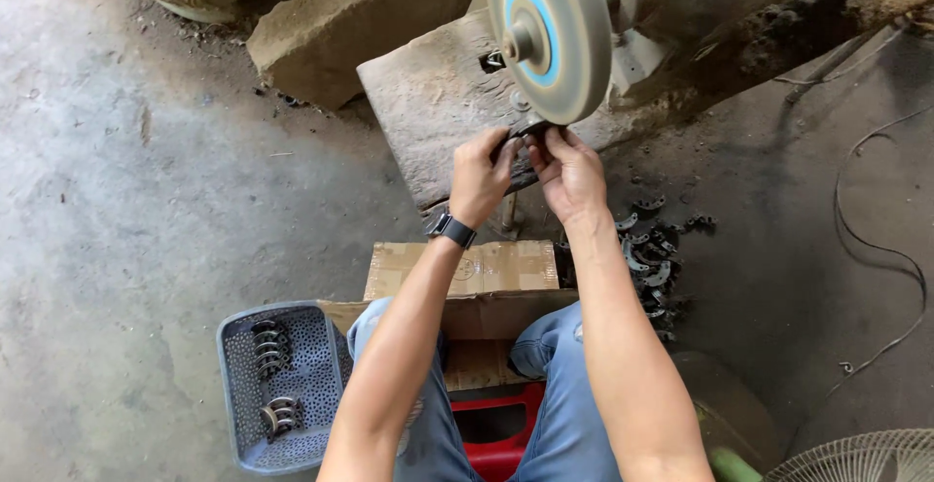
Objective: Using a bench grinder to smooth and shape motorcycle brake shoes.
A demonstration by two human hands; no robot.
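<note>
Both hands hold one small dark curved metal piece (526, 133) against the lower rim of a round grey grinding wheel (547, 35) with a blue ring near its hub. My left hand (480, 176), with a dark watch on its wrist, grips the piece's left end. Its right end is pinched by my right hand (569, 173). The piece is mostly hidden by my fingers. The wheel sits on a worn stone block (438, 112).
A grey perforated plastic basket (243, 385) at lower left holds several curved metal pieces. More such pieces lie in a pile (654, 253) on the floor at right. A cardboard box (491, 273), a red stool (496, 433), cables (880, 249) and a fan guard (861, 458) surround me.
</note>
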